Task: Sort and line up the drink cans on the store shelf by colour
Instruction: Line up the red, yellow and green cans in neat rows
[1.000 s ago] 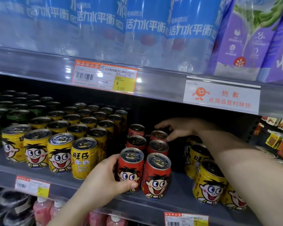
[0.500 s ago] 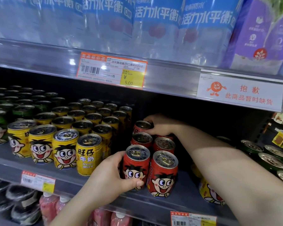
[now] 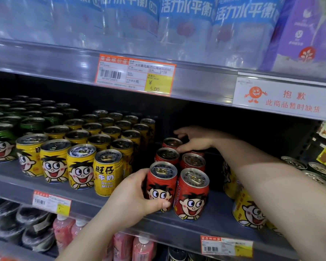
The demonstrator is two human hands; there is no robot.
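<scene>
Landmark: the red cans (image 3: 179, 172), a double file running front to back near the middle of the shelf (image 3: 211, 222).
Left hand: the left hand (image 3: 134, 196) wraps the front red can (image 3: 161, 186) from its left side, thumb across the lower label and the fingers (image 3: 137, 178) curled round the far side; the can stands upright on the shelf, not lifted.
Right hand: the right hand (image 3: 193, 141) reaches to the rear of the red file, fingers spread loosely over the back red can (image 3: 172, 143) and the one beside it; whether it pinches either can or only rests on them cannot be told.
Done: left of the red cans, the yellow cans (image 3: 94, 146) stand in tidy rows with faces forward, and beyond those the green cans (image 3: 11, 125) form their own block; the red file itself looks nearly straight, two abreast.
Left to do: right of the red cans, under the right forearm, stray yellow cans (image 3: 249, 210) stand apart from the main yellow block, with more green cans (image 3: 312, 170) behind them at the frame's edge.
Judgement: roughly past halfway; the red file is being squared up, while the mixed group to its right has not yet been sorted.
</scene>
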